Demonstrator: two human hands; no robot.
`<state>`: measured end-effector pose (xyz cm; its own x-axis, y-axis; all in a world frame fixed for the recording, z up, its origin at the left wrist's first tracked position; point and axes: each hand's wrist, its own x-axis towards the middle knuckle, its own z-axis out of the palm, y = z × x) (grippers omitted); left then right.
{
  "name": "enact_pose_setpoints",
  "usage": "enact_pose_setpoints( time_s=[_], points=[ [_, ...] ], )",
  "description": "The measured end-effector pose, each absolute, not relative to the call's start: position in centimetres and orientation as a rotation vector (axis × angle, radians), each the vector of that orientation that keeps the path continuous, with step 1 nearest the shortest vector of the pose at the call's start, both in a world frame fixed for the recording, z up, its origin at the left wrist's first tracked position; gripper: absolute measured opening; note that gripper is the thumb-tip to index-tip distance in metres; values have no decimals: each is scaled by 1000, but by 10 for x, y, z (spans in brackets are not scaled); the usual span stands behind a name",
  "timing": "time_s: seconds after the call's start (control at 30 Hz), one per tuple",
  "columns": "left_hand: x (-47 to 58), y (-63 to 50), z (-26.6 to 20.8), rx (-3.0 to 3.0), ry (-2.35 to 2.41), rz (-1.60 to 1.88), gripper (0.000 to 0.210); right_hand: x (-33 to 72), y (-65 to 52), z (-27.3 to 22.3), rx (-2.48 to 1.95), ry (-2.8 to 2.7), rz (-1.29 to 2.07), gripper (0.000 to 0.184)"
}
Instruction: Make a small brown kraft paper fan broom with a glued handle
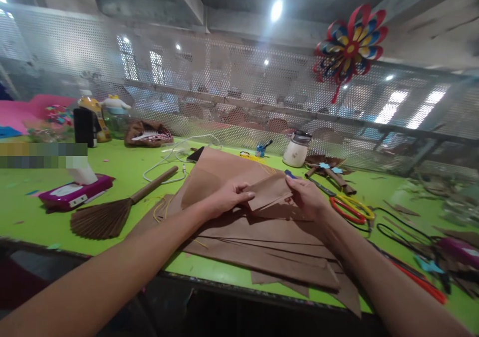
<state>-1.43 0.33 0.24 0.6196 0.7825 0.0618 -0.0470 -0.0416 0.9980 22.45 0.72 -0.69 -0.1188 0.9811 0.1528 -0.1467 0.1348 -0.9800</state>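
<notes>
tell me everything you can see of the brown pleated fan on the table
The brown pleated fan looks like paper: narrow folds spread from a gathered neck to a wide outer edge, and a rolled, stick-like handle extends opposite. It lies spread on the green table beside the purple tissue box, handle pointing away and rightward. Neither the left hand nor the right hand touches it.

Left hand (235, 198), right hand (305, 195): some fingers hidden from me behind folded brown paper (267, 190). Dark flat object (195, 154): partly hidden by large brown sheet (228, 167); I cannot identify it. Purple packet (459, 251): cut off, right edge. Shapes behind perforated screen (220, 63): blurred.
</notes>
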Motion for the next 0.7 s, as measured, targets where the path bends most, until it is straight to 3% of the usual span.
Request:
enact_pose_setpoints(
  time_s=[0.37,0.7],
  points=[
    [-14,5,1,1439,715,745,35,224,10,-12,-987,-1403,932,40],
    [-16,14,-10,1342,733,826,37,223,7,-7,-1003,-1416,1215,34]
  ],
)
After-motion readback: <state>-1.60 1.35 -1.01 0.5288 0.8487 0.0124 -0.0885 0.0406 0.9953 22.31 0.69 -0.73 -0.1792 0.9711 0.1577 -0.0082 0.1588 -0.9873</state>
